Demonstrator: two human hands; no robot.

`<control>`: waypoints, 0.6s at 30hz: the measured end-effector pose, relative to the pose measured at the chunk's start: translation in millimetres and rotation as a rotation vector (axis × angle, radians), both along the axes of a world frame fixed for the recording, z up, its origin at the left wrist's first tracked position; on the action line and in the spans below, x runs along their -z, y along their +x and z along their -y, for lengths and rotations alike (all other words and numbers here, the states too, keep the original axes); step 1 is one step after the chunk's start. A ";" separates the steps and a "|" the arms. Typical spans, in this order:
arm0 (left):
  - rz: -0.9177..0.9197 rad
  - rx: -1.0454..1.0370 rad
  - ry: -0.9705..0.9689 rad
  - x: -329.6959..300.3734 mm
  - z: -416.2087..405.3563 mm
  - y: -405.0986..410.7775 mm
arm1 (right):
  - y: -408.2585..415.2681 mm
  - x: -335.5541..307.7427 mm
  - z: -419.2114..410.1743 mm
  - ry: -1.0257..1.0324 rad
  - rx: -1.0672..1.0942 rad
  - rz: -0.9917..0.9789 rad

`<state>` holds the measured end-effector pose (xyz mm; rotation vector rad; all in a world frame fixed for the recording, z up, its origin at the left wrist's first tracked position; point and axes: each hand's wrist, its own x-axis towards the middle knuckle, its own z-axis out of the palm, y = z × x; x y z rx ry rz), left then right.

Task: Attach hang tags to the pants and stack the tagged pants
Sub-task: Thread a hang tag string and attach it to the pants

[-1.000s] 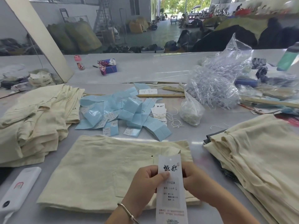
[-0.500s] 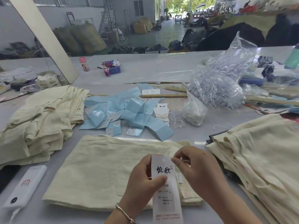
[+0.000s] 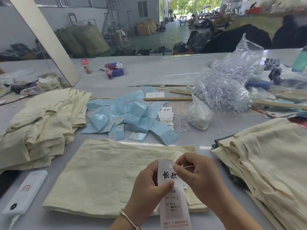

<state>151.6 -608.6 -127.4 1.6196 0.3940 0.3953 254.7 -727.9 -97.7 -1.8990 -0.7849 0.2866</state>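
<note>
So compared with a second back, the right hand (image 3: 197, 176) has come out from behind the hang tag (image 3: 172, 198) and moved up to its top edge, where the fingertips now pinch a thin white string (image 3: 186, 167) right at the tag's hole; before, it was mostly tucked behind the card. The left hand (image 3: 149, 188) hasn't really changed, thumb pressed across the front of the tag about a third of the way down, fingers curled behind it, silver bangle (image 3: 128, 219) on the wrist. The tag itself sits a bit higher than it did, held upright over the near edge of the desk (image 3: 207, 141). It's a long white card with two big black characters near the top, smaller print lines under the thumb and some reddish fine print at the bottom. The folded cream pants (image 3: 99, 176) lie flat right behind the hands, a patch pocket showing, same spot as earlier. There's a messy pile of cream pants (image 3: 38, 123) on the left and another stack (image 3: 269, 156) on the right. Farther back, a scatter of blue tag sleeves (image 3: 129, 117), a small bundle of white tags (image 3: 166, 117) and a clear bag of plastic fasteners (image 3: 222, 90).
</note>
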 end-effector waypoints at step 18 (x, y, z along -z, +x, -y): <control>0.015 0.098 -0.056 1.5 1.0 3.3 | 7.3 13.1 -1.1 0.051 0.066 -0.085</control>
